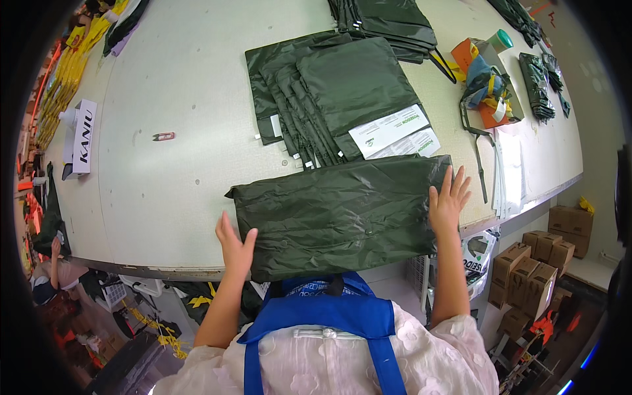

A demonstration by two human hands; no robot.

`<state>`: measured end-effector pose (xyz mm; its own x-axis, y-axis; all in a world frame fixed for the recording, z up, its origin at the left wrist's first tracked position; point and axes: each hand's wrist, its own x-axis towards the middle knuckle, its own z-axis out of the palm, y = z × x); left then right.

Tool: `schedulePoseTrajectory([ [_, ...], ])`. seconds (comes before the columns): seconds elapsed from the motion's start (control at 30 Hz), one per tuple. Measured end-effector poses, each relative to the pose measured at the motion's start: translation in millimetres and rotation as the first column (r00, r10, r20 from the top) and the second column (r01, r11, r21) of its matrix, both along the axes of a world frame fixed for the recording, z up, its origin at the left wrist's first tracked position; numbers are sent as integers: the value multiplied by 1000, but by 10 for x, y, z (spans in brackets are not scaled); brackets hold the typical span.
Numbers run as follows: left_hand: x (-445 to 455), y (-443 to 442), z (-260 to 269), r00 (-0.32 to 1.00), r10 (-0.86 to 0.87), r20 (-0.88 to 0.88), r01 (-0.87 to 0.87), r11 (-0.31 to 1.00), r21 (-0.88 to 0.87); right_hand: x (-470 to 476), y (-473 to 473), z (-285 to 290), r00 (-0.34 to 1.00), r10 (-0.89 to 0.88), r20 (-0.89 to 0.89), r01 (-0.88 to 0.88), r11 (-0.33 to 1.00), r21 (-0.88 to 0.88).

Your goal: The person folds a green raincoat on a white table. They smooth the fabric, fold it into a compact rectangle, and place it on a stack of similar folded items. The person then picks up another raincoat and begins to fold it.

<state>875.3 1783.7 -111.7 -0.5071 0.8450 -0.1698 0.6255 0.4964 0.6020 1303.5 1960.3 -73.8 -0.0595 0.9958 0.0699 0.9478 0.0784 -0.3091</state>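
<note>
A long folded dark green garment (335,222) lies across the table's front edge, its lower side overhanging toward my blue apron. My left hand (236,247) is beside its left end, thumb and fingers apart, holding nothing. At the right end my right hand (448,200) rests with fingers spread on or against the fabric. Just behind the garment is an overlapping stack of dark green fabric pouches (355,89), with white printed labels or cards (390,131) at their lower edge.
More dark green pouches (395,19) lie at the back. On the right stands an open box (513,94) holding cloth scraps, near white paper strips (501,173). A small snipper or cutter (164,137) and a white box (81,138) are on the left. Another person's hand (56,246) is far left.
</note>
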Motion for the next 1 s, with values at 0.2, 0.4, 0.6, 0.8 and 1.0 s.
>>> schedulePoseTrajectory([
  [0.2, -207, -26, 92, 595, 247, 765, -155, 969, -193, -1304, -845, -313, 466, 85, -881, -367, 924, -105],
  [0.4, 692, 614, 1523, 259, -144, 955, 74, 989, 129, -1152, -790, -596, 240, -66, -968, -401, 902, -161],
  [0.6, 2385, 1156, 1529, 237, -520, 820, 453, 806, 381, -778, -772, -747, -326, -512, -795, -414, 833, -367],
  [0.8, 2218, 813, 125, 769, -125, 627, 154, 988, 8, -589, -828, -1027, 423, -29, -906, -368, 908, -201],
  [1.0, 2175, 855, 261, 74, 223, 972, 140, 963, -232, -550, -888, -1011, 455, -62, -888, -283, 936, -211],
])
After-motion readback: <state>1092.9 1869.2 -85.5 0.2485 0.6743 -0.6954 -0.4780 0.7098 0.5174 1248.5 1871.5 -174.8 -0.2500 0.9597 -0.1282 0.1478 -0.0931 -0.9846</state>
